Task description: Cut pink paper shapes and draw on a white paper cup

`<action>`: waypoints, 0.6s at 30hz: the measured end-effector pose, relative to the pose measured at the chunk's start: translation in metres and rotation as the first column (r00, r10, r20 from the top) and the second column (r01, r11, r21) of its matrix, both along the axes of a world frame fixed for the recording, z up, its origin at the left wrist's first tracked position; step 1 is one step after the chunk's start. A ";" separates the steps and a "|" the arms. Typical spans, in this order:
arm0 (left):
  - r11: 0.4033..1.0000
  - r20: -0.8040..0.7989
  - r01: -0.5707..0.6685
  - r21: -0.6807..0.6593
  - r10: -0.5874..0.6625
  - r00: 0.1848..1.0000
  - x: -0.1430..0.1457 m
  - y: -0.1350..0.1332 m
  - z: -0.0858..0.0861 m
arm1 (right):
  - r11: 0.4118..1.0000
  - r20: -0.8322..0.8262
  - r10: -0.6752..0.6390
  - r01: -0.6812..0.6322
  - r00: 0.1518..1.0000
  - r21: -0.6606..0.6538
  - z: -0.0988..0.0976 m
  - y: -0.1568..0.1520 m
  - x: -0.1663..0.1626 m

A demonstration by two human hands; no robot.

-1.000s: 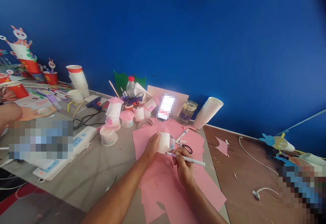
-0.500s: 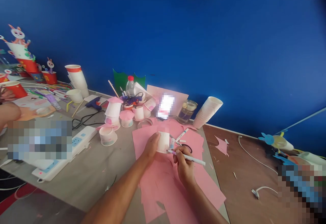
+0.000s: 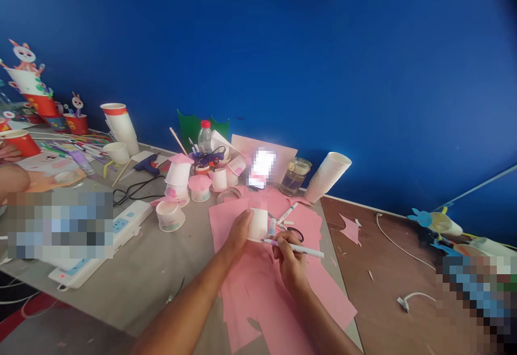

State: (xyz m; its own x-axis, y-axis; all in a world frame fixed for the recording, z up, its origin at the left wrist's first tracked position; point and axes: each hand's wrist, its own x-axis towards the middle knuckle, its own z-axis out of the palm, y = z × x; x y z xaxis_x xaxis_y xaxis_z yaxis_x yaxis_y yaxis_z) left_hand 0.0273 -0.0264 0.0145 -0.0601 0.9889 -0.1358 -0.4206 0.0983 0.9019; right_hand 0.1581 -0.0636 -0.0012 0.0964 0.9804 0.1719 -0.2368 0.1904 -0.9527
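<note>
My left hand is wrapped round a small white paper cup and holds it just above the pink paper sheets. In my right hand a white marker pen is pinched, its tip touching the cup's lower side. Black-handled scissors and another marker lie on the pink paper just behind my hands.
Decorated paper cups, a water bottle, a glass jar and a leaning stack of white cups stand behind. A power strip and glue gun lie left. Another person's arm shows far left. White cables cross the brown table.
Almost nothing has changed: the pen tip has shifted slightly along the cup, and the camera has drifted a little to the right.
</note>
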 end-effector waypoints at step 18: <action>0.996 0.070 0.078 -0.041 -0.075 0.995 0.000 -0.003 0.004 | 0.999 -0.134 -0.020 0.016 0.991 -0.031 0.008 0.002 -0.001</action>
